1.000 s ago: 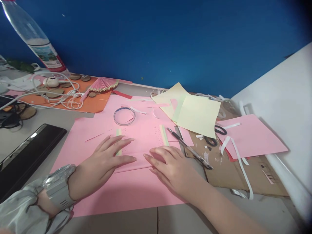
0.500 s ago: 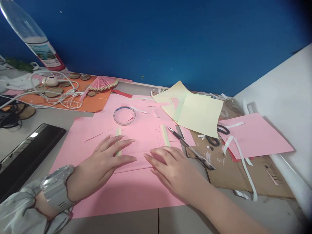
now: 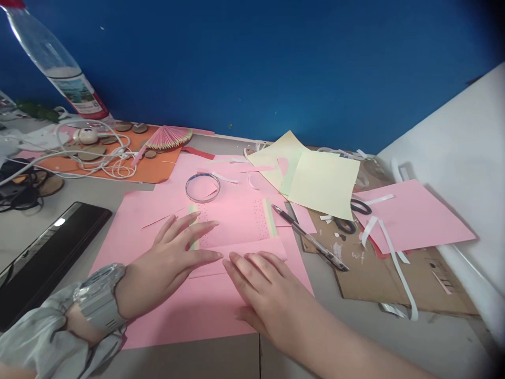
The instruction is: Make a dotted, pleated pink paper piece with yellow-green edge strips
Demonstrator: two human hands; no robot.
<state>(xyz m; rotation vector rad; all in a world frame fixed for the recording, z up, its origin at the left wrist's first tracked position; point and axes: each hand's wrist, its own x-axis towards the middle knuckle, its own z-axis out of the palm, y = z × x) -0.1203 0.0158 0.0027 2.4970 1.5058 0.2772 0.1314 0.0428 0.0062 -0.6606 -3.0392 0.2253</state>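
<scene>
The left hand (image 3: pixel 169 258) rests on the dotted pink paper (image 3: pixel 231 223), its grip wide, fingers fanned over one side. The right hand (image 3: pixel 272 292) lies over the paper's folded near edge, its grip loose, fingers side by side, their tips just beside the left thumb. The paper lies between and beyond both grips, on a pink sheet (image 3: pixel 189 321). Beyond the left grip is a thin ring (image 3: pixel 202 201); beyond the right grip, rightward, a pen (image 3: pixel 310 239).

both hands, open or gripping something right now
Left hand: open, fingers spread over the folded pink paper, gripping nothing visible.
Right hand: open, fingers stretched out over its near flap, gripping nothing visible.
</scene>
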